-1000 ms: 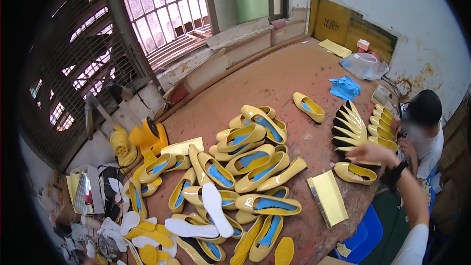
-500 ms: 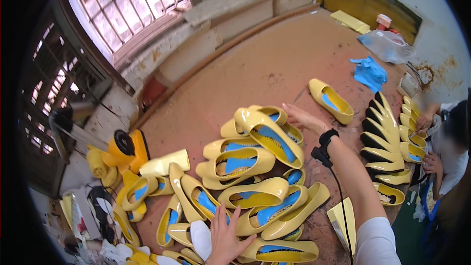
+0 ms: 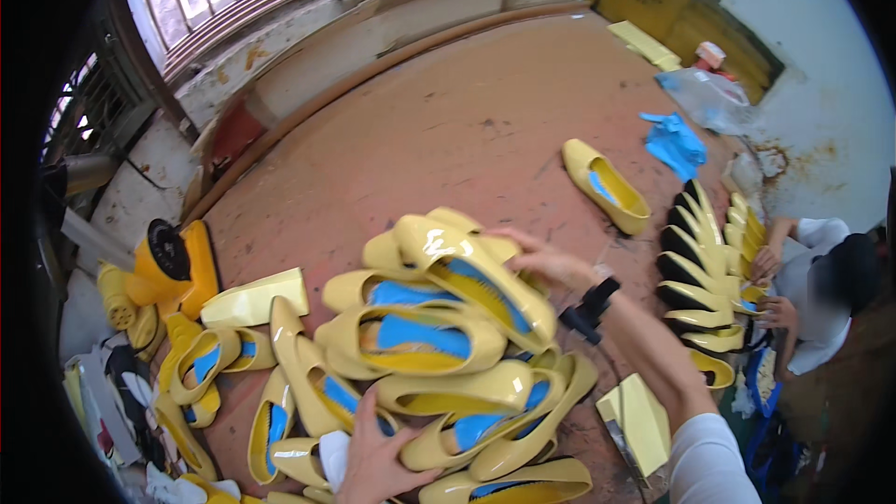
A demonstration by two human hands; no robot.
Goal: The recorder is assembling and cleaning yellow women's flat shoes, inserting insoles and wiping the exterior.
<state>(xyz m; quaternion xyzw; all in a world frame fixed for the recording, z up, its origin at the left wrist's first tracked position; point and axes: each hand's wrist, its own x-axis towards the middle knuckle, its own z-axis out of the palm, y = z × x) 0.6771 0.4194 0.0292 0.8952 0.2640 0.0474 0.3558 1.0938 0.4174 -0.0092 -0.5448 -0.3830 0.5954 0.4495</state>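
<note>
A heap of glossy yellow pumps (image 3: 439,336) with blue insole linings lies in front of me, the shoes stacked and overlapping. My right hand (image 3: 551,263) is at the heap's far right side, its fingers bent over the heel end of a shoe near the top; its thumb is partly hidden. At the near side my left hand (image 3: 378,457) rests against the lower shoes, thumb and fingers apart. A white piece (image 3: 334,457) sticks out beside it from one shoe. The topmost pump (image 3: 481,280) lies aslant over the others. A single pump (image 3: 605,187) stands apart, beyond my right hand.
Rows of yellow pumps (image 3: 700,280) stand at the right, where another person (image 3: 817,271) handles shoes. Further back lie a blue glove (image 3: 674,143) and a clear plastic bag (image 3: 705,101). Yellow blocks (image 3: 257,297) and a yellow-orange machine (image 3: 177,271) are at the left.
My right hand has come in against the heap, its fingers bending from stretched out onto a shoe. My left hand has shifted left. The whole view has shifted, and the heap looks nearer.
</note>
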